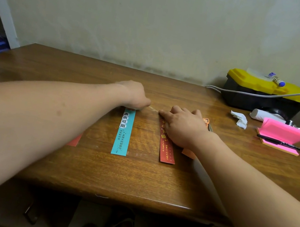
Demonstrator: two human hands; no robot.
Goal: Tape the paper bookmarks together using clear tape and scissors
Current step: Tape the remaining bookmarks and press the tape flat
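A teal bookmark and a dark red bookmark lie side by side on the wooden table. A strip of clear tape stretches between their far ends. My left hand pinches the tape's left end over the top of the teal bookmark. My right hand lies on the upper part of the red bookmark, its fingertips pressing the tape's right end. Part of a red bookmark peeks out under my left forearm, and an orange one shows under my right wrist. No scissors are plainly visible.
At the back right stands a black toolbox with a yellow lid, a white cable across it. Nearer lie a crumpled tissue, a white roll, a pink sticky-note pad and a black pen.
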